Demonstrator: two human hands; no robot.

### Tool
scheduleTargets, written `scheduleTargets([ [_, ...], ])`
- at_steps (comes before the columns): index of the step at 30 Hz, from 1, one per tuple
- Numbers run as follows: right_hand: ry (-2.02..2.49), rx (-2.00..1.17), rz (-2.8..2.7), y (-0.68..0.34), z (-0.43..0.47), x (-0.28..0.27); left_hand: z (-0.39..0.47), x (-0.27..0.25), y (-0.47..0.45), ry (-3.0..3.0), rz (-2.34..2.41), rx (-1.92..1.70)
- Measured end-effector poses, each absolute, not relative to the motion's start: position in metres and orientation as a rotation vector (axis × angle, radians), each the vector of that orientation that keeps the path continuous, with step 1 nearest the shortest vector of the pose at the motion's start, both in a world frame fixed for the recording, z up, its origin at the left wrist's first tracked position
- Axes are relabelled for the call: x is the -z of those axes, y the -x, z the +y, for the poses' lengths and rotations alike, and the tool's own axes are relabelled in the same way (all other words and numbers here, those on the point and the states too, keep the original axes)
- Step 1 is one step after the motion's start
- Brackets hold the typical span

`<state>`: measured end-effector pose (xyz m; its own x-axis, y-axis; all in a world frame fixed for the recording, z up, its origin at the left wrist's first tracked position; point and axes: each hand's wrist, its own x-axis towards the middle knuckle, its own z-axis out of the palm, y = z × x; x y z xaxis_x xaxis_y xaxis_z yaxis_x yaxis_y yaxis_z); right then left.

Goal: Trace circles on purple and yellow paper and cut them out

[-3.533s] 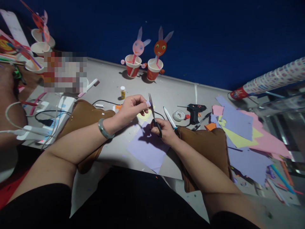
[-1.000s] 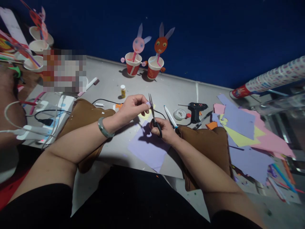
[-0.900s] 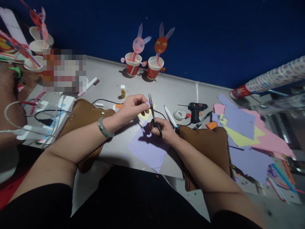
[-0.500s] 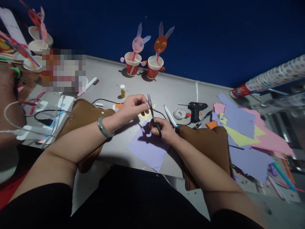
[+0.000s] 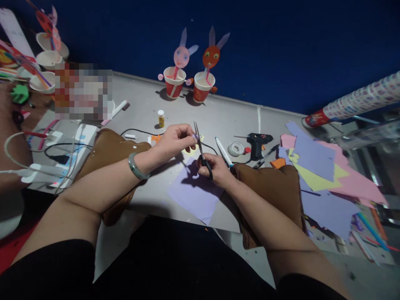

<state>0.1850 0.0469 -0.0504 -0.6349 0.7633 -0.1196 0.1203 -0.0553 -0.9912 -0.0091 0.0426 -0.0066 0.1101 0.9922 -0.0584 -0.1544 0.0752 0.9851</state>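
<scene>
Black-handled scissors are gripped in my right hand, blades pointing up and slightly apart. My left hand pinches a small piece of purple paper right beside the blades; most of it is hidden by the fingers. Below both hands a larger purple sheet lies on the table with their shadow across it. A bit of yellow paper shows behind my left fingers. To the right of the scissors lies a white and blue marker.
Two cups with paper rabbits, one pink and one orange, stand at the back. A glue gun, tape roll and coloured paper lie right. Brown cushions flank the work; a power strip and another person's arm are left.
My hands have barely moved, with the scissors still beside the purple piece. At the far left, the other person's hand has shifted and more of a green object shows.
</scene>
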Motion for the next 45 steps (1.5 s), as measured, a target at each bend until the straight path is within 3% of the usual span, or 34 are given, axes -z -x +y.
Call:
scheduleTargets([
  [45, 0.986, -1.738, -1.68, -0.1829, 0.0462, 0.0451, 0.0454, 0.0141, 0.0114, -1.025, 1.018, -1.283],
])
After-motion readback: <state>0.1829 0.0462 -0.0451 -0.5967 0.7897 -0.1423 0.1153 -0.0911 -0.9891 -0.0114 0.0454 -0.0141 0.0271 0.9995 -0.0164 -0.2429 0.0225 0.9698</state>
